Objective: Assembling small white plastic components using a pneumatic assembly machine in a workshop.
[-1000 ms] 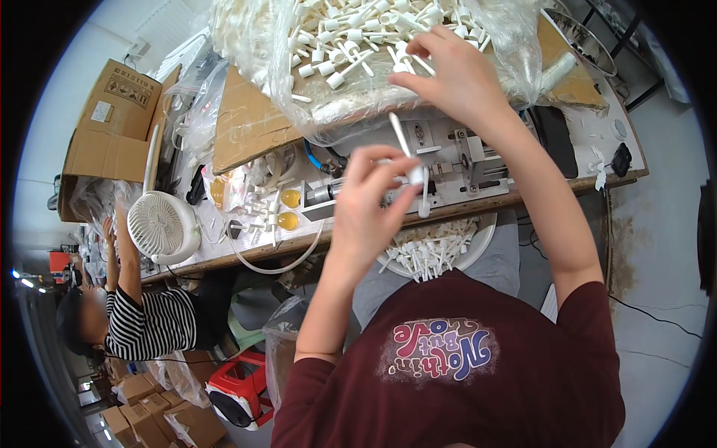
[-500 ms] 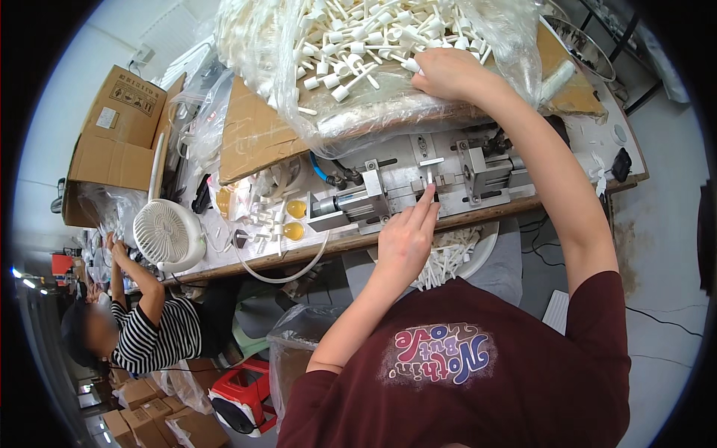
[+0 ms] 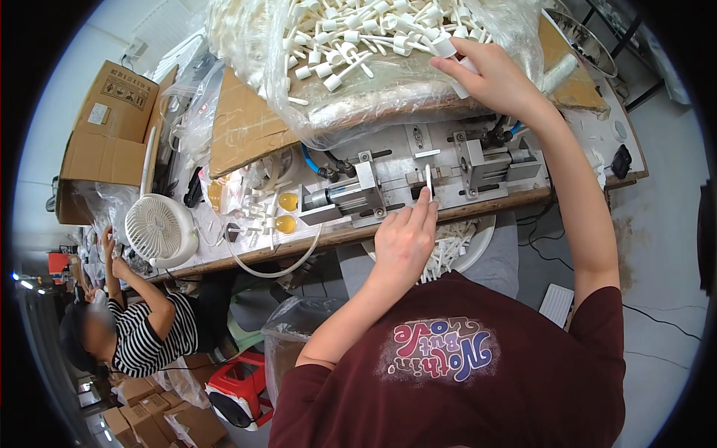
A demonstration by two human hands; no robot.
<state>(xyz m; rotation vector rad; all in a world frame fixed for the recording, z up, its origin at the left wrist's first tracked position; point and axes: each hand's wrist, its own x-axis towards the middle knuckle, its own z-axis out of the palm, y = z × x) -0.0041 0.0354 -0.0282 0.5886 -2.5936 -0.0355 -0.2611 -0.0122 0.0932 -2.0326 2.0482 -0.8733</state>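
Note:
My right hand (image 3: 497,81) is closed round a white plastic scoop (image 3: 461,69), held just above the near edge of a large heap of similar scoops (image 3: 351,41) in a clear plastic bag. My left hand (image 3: 405,243) is in front of a metal clamping fixture (image 3: 429,176) on the bench. Its index fingertip is at the near end of a slim white plastic stick (image 3: 429,179) standing out from the fixture's middle; the thumb is hidden under the hand. A metal cylinder block (image 3: 347,196) flanks the fixture on the left, another (image 3: 485,168) on the right.
A white tub (image 3: 478,250) of white pieces is below the bench edge. On the left are a white fan (image 3: 158,228), yellow discs (image 3: 286,224), a hose (image 3: 284,278) and a cardboard box (image 3: 112,138). A co-worker in a striped shirt (image 3: 160,336) sits farther left.
My right hand has drawn back from the heap toward the right, now with a scoop in its fingers. My left hand has stayed at the fixture. The view has shifted slightly.

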